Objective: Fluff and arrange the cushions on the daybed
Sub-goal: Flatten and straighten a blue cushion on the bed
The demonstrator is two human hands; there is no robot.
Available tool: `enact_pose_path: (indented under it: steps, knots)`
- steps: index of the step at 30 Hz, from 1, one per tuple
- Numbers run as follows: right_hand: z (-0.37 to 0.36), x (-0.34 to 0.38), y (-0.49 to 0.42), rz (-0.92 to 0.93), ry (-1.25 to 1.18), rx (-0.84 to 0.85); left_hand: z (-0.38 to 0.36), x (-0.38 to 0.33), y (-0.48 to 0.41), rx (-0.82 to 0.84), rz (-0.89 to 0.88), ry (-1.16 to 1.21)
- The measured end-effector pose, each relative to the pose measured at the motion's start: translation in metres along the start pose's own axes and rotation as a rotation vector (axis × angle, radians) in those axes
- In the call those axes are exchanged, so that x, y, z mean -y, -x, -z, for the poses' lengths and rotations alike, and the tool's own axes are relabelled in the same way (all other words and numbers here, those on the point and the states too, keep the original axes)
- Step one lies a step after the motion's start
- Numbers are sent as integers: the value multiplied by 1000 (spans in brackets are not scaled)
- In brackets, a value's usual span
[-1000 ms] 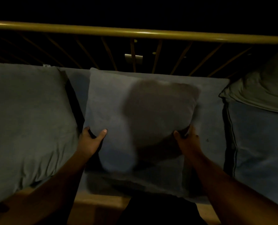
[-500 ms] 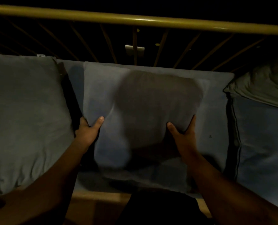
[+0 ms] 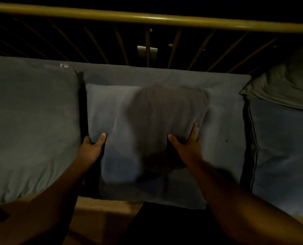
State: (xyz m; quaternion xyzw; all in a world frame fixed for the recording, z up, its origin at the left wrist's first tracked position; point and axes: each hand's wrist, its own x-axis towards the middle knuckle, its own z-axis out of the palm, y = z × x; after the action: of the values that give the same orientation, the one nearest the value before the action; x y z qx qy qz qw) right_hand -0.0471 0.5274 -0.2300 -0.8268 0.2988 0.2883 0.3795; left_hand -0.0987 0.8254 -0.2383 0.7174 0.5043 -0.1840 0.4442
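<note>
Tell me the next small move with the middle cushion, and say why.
Probably settle it back against the larger back cushion and let go. Both the left hand and right hand grip the small cushion by its lower sides, roughly centred between the neighbouring cushions.

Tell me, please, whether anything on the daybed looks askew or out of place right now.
Mostly tidy. The small cushion, gripped at its sides by the left hand and right hand, sits slightly tilted. At far right, a crumpled greenish pillow slumps unevenly over the right cushion. The light is dim, so finer flaws are hard to judge.
</note>
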Motion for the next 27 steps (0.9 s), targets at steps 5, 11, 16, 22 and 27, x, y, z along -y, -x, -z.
enact_pose_path:
  steps: [5, 11, 16, 22, 27]
  knots:
    - [-4, -6, -4, 33, 7, -34, -14, -7, 1, -119, 12, -96]
    - [-2, 9, -1, 350, 315, -108, -47, -22, 23, -55, -370, -500]
    - [6, 17, 11, 505, 522, 119, -50, -45, 45, 76, -454, -542]
    - [18, 59, 49, 599, 399, 239, -12, -66, 106, 49, -504, -235]
    - [-17, 110, 85, 698, 309, 260, 63, -66, 116, 1, -516, -230]
